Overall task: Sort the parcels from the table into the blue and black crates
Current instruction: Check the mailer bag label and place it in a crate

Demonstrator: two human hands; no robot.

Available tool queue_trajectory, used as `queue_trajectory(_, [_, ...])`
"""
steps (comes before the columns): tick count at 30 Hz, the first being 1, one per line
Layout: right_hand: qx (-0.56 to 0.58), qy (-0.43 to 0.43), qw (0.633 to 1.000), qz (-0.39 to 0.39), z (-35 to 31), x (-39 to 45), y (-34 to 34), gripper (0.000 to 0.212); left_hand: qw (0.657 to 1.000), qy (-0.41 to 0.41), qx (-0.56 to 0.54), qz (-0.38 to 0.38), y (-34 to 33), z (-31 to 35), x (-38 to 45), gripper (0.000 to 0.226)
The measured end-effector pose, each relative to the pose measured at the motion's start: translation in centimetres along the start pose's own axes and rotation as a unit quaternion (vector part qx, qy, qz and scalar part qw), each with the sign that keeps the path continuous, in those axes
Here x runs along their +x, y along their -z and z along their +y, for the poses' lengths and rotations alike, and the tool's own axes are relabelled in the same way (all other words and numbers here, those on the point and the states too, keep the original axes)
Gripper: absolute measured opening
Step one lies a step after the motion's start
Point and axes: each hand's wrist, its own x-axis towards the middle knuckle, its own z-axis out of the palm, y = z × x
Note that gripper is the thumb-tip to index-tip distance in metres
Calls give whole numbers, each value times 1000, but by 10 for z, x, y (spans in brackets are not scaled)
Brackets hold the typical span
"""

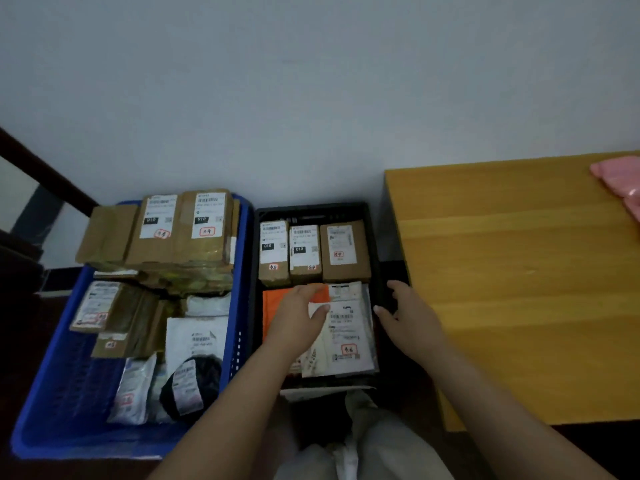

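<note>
The black crate (375, 244) stands in the middle, with three cardboard boxes (344, 249) along its back and flat mailers in front. My left hand (299, 315) lies flat, fingers straight, on a white labelled mailer (346, 336) that rests over an orange mailer (272, 301). My right hand (410, 315) rests on the black crate's right rim with loosely bent fingers. The blue crate (52, 386) to the left is piled with cardboard boxes (204, 226), white bags (133, 393) and a black bag (204, 372). A pink parcel (620, 183) lies at the far right of the table.
The yellow wooden table (519, 271) fills the right side, right of the black crate. A grey wall runs behind everything. A dark wooden frame (41, 168) slants at the far left. My light trousers (374, 448) show at the bottom edge.
</note>
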Motion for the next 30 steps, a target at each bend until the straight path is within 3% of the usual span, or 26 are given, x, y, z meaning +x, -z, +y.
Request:
queue_trajectory(7, [22, 17, 995, 99, -13, -61, 49, 54, 987, -154, 43, -28, 32, 62, -32, 42])
queue_trajectory(14, [62, -1, 974, 219, 0, -138, 122, 46, 942, -327, 62, -33, 27, 165, -54, 41])
queue_trajectory(23, [77, -77, 928, 357, 87, -226, 206, 39, 903, -419, 15, -96, -47, 293, -83, 34])
queue_trajectory(30, [66, -107, 911, 392, 190, -277, 276, 37, 877, -467, 24, -113, -150, 404, -109, 35])
